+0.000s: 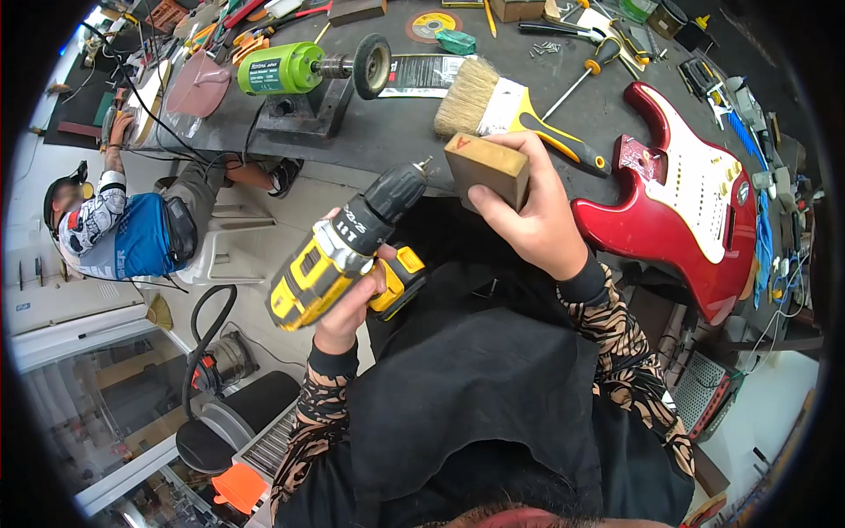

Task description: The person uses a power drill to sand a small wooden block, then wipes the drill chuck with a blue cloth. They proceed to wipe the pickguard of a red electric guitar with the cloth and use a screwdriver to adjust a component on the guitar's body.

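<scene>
My left hand (354, 308) is wrapped round the grip of a yellow and black cordless drill (339, 242), whose chuck tilts up and to the right. A short bit (423, 164) sticks out of the chuck, a little left of the block. In my right hand (550, 211) is a small brownish rectangular block (488, 169) with a red mark on one face, held between thumb and fingers above the bench's near edge. Just beyond the block lies a wide paint brush (493, 104) with a yellow and black handle. A red electric guitar body (678, 194) with a white pickguard rests right of my right hand.
A green bench grinder (290, 70) with a wheel stands on the dark workbench (396, 132). Beyond the brush lie a screwdriver (590, 75), loose screws (547, 47) and a cutting disc (433, 26). Another person (132, 220) sits at the left. A vacuum cleaner (224, 361) stands on the floor.
</scene>
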Demonstrator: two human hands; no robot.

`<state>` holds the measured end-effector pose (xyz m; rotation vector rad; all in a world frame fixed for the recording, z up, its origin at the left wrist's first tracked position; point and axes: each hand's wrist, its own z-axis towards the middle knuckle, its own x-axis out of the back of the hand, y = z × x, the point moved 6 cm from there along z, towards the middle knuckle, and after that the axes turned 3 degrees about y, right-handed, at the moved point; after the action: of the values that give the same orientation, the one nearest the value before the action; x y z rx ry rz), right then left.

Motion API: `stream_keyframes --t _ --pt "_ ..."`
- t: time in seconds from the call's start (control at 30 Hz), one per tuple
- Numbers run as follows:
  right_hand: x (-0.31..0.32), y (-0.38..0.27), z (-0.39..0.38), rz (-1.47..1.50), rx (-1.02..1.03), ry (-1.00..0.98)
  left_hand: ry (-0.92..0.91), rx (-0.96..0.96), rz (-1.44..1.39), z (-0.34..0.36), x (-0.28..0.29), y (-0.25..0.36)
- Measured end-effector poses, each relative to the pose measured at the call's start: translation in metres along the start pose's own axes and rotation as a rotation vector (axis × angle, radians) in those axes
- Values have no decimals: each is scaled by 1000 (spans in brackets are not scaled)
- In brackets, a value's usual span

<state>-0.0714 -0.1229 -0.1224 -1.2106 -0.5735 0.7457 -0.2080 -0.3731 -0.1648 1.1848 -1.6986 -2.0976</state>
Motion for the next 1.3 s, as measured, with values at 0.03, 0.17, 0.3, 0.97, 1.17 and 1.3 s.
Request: stream_keyframes --t 0.03,0.17,0.3,0.97,1.17,1.3 --pt "0 -2 1 -68 56 -24 -45 -69 21 1 -11 7" --pt "-3 -17 7 -352 361 -49 -24 -144 131 -3 -11 7" --pt "-4 -36 3 -416 369 -59 -10 -148 227 -5 -4 8" --pt "9 -52 -1 -598 524 -52 -49 -422 1001 -14 0 29" --pt "7 -51 -1 -600 520 -48 3 -381 932 -18 6 24" --pt "8 -53 -1 -604 537 -49 -5 -400 947 -18 6 23"
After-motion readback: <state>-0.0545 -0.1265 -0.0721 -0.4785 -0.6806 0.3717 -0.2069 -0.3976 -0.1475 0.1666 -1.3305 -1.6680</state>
